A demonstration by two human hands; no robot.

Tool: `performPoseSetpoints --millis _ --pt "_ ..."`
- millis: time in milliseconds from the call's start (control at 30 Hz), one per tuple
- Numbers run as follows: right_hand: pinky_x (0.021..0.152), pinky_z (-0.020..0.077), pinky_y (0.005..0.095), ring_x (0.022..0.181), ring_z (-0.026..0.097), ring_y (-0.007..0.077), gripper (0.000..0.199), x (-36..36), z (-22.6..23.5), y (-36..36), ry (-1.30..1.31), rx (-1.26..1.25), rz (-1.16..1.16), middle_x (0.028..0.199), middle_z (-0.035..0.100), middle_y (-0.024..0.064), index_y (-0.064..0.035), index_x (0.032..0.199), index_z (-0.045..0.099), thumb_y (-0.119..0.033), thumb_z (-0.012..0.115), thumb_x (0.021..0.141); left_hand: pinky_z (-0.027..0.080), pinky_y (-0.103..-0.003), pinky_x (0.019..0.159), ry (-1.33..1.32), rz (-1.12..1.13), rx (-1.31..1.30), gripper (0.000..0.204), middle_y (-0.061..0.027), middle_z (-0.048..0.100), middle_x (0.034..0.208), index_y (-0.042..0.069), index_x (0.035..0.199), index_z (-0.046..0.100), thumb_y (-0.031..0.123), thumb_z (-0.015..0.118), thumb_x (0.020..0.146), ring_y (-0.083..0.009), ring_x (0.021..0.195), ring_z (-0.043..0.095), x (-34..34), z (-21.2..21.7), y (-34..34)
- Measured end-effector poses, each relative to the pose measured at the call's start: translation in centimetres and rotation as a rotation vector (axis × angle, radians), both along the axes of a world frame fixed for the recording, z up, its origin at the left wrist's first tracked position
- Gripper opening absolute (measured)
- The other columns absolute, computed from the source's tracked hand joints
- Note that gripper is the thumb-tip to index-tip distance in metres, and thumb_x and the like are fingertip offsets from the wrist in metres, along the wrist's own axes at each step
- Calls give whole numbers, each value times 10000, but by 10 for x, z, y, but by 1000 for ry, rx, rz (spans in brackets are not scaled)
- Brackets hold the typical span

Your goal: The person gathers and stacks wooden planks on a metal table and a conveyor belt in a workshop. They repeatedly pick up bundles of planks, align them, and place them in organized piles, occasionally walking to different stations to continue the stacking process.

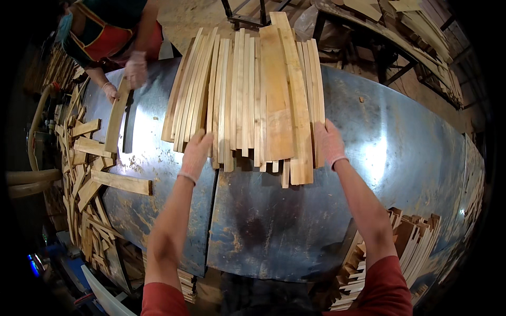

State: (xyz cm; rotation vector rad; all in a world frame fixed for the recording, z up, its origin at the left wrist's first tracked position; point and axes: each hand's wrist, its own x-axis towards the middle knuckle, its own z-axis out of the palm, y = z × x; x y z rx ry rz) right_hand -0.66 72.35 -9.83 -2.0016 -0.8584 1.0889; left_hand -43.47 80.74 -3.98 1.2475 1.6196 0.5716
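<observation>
A broad stack of long wooden strips [243, 95] lies on the metal table, its near ends uneven. On top at the right side are a wide brown board [276, 100] and a longer pale board [299, 110]. My left hand [196, 155], in a thin pale glove, is closed on strips at the stack's near left. My right hand [332, 143], gloved alike, grips the right edge of the stack near its front. The fingertips of both hands are partly hidden against the wood.
Across the table at the far left, a co-worker's gloved hands [136, 71] hold a board [117, 118]. Short offcuts [87, 179] pile along the left edge. Stacked strips [419, 242] stand at the near right. A rack with wood [390, 45] is behind the metal table [253, 226].
</observation>
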Motion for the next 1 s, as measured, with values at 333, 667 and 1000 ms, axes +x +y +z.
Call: performPoseSetpoints --millis 333,667,1000 --pt "1039 547 526 1197 703 499 655 -19 5 35 -400 -117 -80 1244 749 313 9 1261 707 -600 589 1050 595 -448 932 390 -1 66 725 -214 742 1186 -55 1328 607 407 910 859 -311 1084 742 79 5 32" --pt "958 552 528 1080 718 489 542 -27 26 -111 -267 -81 -103 1124 771 282 -3 1200 723 -505 633 1017 516 -469 1134 253 -85 126 932 -268 656 1416 -88 1501 528 353 971 810 -402 1296 665 47 2 -110" --pt "1052 539 500 1197 713 447 645 -105 48 -364 -192 -330 -281 1265 769 257 -25 1343 705 -548 658 968 546 -454 1027 161 -76 -62 685 -186 669 1298 -4 1418 623 308 917 884 -349 1155 687 -23 25 -345"
